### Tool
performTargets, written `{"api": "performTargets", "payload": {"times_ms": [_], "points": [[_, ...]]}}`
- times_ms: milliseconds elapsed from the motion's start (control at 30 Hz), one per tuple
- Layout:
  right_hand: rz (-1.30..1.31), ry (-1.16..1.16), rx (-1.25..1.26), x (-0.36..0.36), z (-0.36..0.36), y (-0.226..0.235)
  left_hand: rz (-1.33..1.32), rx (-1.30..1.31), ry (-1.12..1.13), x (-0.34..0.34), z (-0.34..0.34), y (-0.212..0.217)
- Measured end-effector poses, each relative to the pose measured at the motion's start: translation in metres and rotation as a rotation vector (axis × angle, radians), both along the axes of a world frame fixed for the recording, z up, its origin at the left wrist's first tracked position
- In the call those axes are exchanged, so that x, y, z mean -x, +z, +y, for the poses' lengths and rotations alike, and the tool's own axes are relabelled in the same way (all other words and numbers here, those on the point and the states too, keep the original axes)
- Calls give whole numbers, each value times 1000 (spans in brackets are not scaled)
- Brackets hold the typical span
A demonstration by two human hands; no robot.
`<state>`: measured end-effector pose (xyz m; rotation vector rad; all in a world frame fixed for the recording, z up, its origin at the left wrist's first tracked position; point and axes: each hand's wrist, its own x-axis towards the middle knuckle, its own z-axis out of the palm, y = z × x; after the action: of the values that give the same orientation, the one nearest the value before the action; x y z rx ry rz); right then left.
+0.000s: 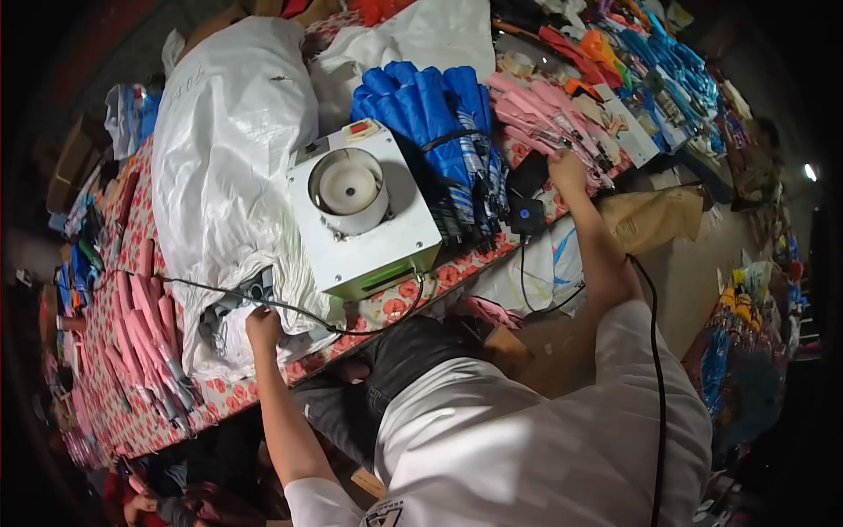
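My left hand [262,327] is closed at the mouth of a big white woven sack [233,132], beside grey cloth [230,314] showing in the opening. What its fingers grip there is too small to make out. My right arm stretches across to the far right, where my right hand [566,169] is curled closed against a pile of folded pink umbrellas [536,110]. Just left of that hand lies a flat black object [529,176], with a small black box with a blue button [527,215] below it. Whatever the right fingers hold is hidden.
A white box-shaped machine with a round metal cup [369,246] stands between my hands, its black cable [360,333] running left past the sack. Strapped blue umbrellas [430,132] lie behind it. More pink umbrellas [145,329] rest on the flowered tablecloth [219,400]. Another person's hand [140,503] shows lower left.
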<state>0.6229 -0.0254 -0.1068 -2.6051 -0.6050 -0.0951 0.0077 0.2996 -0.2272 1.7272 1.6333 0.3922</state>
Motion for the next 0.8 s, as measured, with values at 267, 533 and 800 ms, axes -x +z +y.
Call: {"api": "performTargets", "payload": {"times_ms": [267,533,800], "points": [[-649,61,331,-77,28,-26,220,-364,-35,7,-14,0],[346,86,202,-62,59,-12,-683,-281,556,10,-100,115],[1106,333,-1168,119,18,93,-858,157,205,-71,-226,203]]}}
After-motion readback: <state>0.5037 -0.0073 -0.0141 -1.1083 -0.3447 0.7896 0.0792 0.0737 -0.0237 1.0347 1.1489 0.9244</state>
